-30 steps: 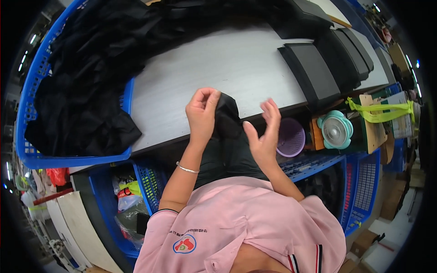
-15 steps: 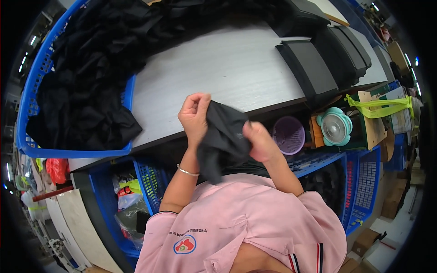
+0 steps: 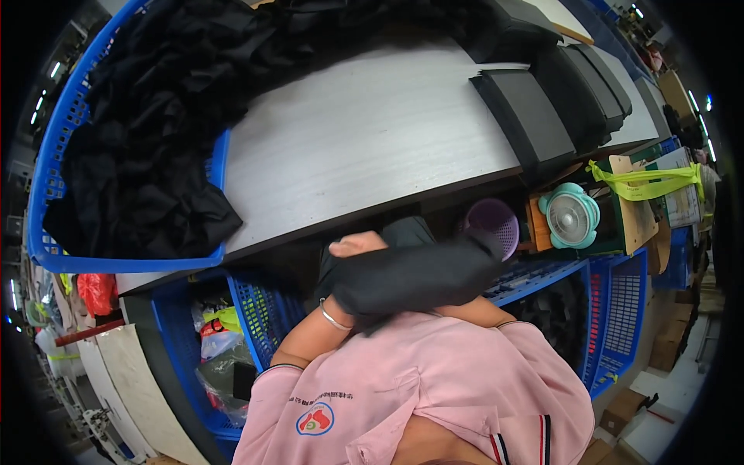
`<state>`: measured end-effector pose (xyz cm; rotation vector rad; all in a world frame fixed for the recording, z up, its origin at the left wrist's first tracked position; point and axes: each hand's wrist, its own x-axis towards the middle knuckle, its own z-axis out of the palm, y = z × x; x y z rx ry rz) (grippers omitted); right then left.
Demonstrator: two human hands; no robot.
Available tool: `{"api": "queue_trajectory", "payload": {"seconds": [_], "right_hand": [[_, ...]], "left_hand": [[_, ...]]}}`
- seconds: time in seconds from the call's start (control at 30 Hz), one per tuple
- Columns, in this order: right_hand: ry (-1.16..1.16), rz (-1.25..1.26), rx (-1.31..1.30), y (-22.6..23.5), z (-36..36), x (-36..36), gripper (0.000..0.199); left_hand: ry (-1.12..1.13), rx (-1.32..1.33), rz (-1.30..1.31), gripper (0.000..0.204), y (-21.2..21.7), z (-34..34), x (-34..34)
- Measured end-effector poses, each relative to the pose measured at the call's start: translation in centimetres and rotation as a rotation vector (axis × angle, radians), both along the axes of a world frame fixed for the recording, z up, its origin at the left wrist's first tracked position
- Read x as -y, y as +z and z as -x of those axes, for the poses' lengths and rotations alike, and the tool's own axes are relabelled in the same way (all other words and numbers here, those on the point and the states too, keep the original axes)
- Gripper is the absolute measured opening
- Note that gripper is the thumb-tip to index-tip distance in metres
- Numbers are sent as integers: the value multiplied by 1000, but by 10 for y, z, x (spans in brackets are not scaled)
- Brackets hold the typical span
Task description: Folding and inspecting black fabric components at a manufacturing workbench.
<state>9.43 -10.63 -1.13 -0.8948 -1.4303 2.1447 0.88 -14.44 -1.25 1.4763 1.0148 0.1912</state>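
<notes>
A black cloth piece (image 3: 422,273) stretches sideways in front of my body, blurred toward its right end. My left hand (image 3: 359,244) shows above its left part, with the fingers curled and the cloth against it. The cloth also covers part of my left wrist, beside a silver bangle. My right forearm (image 3: 477,311) goes under the cloth, and the right hand is hidden by it. Both arms are below the front edge of the pale table (image 3: 341,147).
A blue basket (image 3: 128,262) heaped with black cloth (image 3: 147,155) stands on the table's left. Stacked dark grey and black pieces (image 3: 527,112) lie at the right. Below them are a purple bin (image 3: 505,225), a turquoise fan (image 3: 572,215) and another blue basket (image 3: 620,325).
Both hands have come down toward my body from the table edge. The cloth, hanging between them before, now stretches sideways and covers my right hand.
</notes>
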Motion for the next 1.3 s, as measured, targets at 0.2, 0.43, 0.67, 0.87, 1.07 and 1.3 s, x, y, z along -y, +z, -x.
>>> {"api": "queue_trajectory", "payload": {"seconds": [0.2, 0.43, 0.67, 0.87, 1.07, 1.3], "right_hand": [[-217, -131, 73, -38, -53, 43, 26], [-524, -248, 170, 30, -66, 0, 27], [-234, -491, 189, 85, -39, -3, 32], [-240, -101, -210, 100, -75, -13, 25], [-524, 27, -402, 94, -67, -56, 27], [-624, -419, -104, 121, -59, -67, 30]], "left_hand": [[529, 582, -274, 70, 63, -49, -91], [1193, 703, 94, 60, -6, 41, -114], [1146, 701, -11, 59, -6, 31, -144], [1055, 677, -80, 58, -23, 64, -59], [598, 292, -318, 51, 119, 27, -12], [574, 49, -825, 49, 82, 43, -18]]}}
